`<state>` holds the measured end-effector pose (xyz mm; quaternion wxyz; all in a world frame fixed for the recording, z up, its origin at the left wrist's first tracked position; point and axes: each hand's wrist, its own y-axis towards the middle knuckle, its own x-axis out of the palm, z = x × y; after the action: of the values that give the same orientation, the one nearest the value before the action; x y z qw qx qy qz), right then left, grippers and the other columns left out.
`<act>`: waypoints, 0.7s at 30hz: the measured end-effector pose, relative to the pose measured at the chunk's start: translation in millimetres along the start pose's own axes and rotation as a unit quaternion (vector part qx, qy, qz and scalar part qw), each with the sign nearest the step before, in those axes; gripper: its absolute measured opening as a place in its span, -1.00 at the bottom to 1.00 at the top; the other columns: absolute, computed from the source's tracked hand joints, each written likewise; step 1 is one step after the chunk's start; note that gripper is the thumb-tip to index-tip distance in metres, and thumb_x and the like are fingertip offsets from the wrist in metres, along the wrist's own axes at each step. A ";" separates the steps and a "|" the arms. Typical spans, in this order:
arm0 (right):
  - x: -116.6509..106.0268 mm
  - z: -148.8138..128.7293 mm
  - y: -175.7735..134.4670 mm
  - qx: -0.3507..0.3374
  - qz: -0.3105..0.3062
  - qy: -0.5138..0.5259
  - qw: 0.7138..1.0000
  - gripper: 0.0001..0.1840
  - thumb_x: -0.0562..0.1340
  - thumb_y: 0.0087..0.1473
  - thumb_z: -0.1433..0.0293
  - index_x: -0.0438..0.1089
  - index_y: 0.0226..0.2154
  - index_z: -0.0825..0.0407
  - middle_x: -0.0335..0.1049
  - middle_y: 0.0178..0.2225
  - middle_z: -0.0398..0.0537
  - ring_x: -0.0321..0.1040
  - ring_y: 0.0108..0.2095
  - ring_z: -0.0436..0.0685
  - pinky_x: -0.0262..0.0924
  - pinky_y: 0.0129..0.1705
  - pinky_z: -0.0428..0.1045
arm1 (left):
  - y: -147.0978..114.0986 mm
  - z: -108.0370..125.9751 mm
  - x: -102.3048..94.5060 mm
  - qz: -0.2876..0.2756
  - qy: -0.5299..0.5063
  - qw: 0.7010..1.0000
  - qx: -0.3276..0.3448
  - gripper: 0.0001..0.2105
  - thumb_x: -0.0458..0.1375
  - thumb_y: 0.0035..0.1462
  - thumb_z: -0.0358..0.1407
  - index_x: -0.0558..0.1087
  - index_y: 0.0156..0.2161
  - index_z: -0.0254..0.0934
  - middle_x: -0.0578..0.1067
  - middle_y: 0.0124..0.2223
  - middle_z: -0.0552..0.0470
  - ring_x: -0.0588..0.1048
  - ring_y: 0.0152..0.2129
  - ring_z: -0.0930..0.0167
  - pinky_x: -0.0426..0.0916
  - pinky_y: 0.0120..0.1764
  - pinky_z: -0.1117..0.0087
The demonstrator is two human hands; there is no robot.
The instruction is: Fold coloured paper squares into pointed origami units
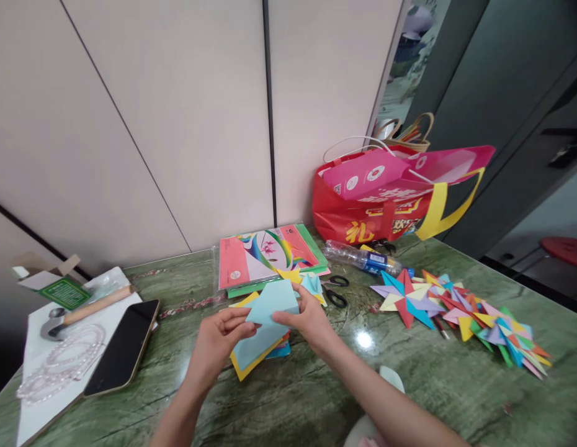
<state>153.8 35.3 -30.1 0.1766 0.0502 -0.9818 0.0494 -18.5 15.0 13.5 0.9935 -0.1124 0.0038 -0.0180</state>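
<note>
A light blue sheet of paper (272,299), with its top corners folded in, is pinched between my two hands. My left hand (218,341) holds its left edge with curled fingers. On the right side my right hand (309,315) grips it, thumb on top and fingers behind. Below lies a stack of coloured paper (244,371), with yellow, orange and blue edges showing. Just behind are small folded paper pieces (313,284) in yellow and pale blue. Black-handled scissors (335,299) rest to the right of them.
A pack of coloured paper (230,254) lies by the wall. To the right are a plastic bottle (358,256), a red bag (335,211) and several multicoloured paper stars (406,299). At left, a phone (125,347), hammer (95,305), bead strings (67,360) and opened box (62,292) sit around a white board.
</note>
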 end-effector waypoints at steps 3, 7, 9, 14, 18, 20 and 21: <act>0.4 -0.2 -0.5 0.000 0.001 0.003 1.000 -0.31 0.42 -0.42 0.39 0.19 -0.15 0.04 0.46 -0.45 -0.14 0.39 -0.51 0.05 0.25 -0.49 -0.10 | 0.1 -0.1 -1.4 0.001 -0.010 1.000 0.003 -0.67 0.31 -0.27 -0.28 0.46 -0.31 -0.38 0.59 -0.42 -0.07 0.55 -0.45 0.30 0.44 -0.30 0.35; 2.2 0.1 -1.6 0.008 -0.005 0.013 1.000 -0.31 0.42 -0.42 0.38 0.19 -0.15 0.03 0.46 -0.45 -0.14 0.39 -0.52 0.05 0.26 -0.48 -0.09 | -2.4 0.2 -0.6 -0.006 -0.018 1.000 0.013 -0.67 0.30 -0.24 -0.25 0.45 -0.31 -0.39 0.59 -0.45 -0.06 0.55 -0.43 0.28 0.44 -0.28 0.32; 3.1 -0.7 -2.4 0.010 -0.016 0.021 1.000 -0.33 0.42 -0.42 0.38 0.22 -0.17 0.04 0.46 -0.44 -0.13 0.39 -0.50 0.05 0.26 -0.46 -0.08 | -3.1 0.2 -1.0 -0.004 -0.014 1.000 0.018 -0.69 0.30 -0.24 -0.24 0.45 -0.34 -0.39 0.59 -0.47 -0.06 0.55 -0.45 0.28 0.44 -0.29 0.32; 4.7 -0.2 -3.9 -0.008 -0.027 0.029 0.999 -0.50 0.41 -0.37 0.38 0.33 -0.27 0.09 0.46 -0.35 -0.08 0.38 -0.41 0.06 0.26 -0.37 -0.07 | -1.4 -3.0 0.8 -0.005 -0.032 0.999 0.033 -0.69 0.28 -0.18 -0.24 0.44 -0.28 -0.35 0.59 -0.40 -0.03 0.55 -0.43 0.33 0.42 -0.25 0.34; 8.3 5.0 -5.8 -0.014 -0.018 0.021 1.000 -0.54 0.40 -0.36 0.35 0.36 -0.30 0.10 0.47 -0.36 -0.06 0.38 -0.39 0.10 0.27 -0.35 -0.03 | -0.6 -9.8 10.0 -0.063 -0.054 0.996 0.024 -0.70 0.26 -0.15 -0.26 0.47 -0.25 -0.36 0.58 -0.32 -0.06 0.53 -0.37 0.30 0.38 -0.18 0.29; 9.7 7.0 -5.8 -0.012 -0.026 0.023 0.999 -0.54 0.40 -0.35 0.33 0.36 -0.30 0.10 0.47 -0.34 -0.04 0.39 -0.38 0.13 0.28 -0.33 0.00 | -0.9 -11.9 13.4 -0.074 -0.056 0.995 0.020 -0.74 0.24 -0.13 -0.25 0.49 -0.30 -0.37 0.59 -0.35 -0.06 0.53 -0.40 0.30 0.38 -0.18 0.27; 9.7 7.2 -5.2 -0.011 -0.029 0.023 0.999 -0.51 0.40 -0.36 0.33 0.34 -0.28 0.10 0.47 -0.34 -0.03 0.39 -0.37 0.14 0.28 -0.32 0.02 | -1.0 -12.0 13.9 -0.067 -0.055 0.996 0.019 -0.75 0.23 -0.12 -0.23 0.50 -0.32 -0.37 0.59 -0.37 -0.06 0.53 -0.42 0.30 0.37 -0.19 0.27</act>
<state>142.9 28.6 -33.0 0.2011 0.0761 -0.9760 0.0346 -4.7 10.8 2.0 0.9907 -0.0946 -0.0586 -0.0785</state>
